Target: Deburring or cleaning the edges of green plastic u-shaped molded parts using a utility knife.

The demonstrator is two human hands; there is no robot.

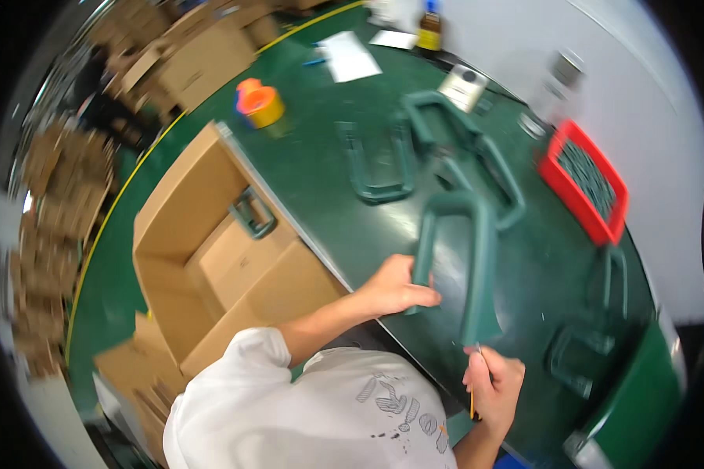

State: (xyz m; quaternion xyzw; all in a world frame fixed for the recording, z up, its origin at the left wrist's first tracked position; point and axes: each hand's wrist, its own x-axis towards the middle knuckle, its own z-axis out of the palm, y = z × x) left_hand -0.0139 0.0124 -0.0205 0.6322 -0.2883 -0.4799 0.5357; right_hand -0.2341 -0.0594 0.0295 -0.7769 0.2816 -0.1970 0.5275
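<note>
My left hand (399,288) is closed round one leg of a green U-shaped plastic handle (477,234), whose curved end points away from me over the table. My right hand (494,388) pinches a thin tool with a yellow shaft (472,400). The tool's tip is at the end of the handle's other leg; its exact kind cannot be made out. Just beyond lie several similar green handles, among them a U-shaped one (379,191) lying apart and a heap of others (502,176).
An open cardboard box (164,234) at the left holds a green part (252,213). On the green table (305,180) are orange tape rolls (260,103), white paper (350,56) and a brown bottle (429,33). A red bin (555,173) of small green pieces stands at right, with more handles (575,359) nearer.
</note>
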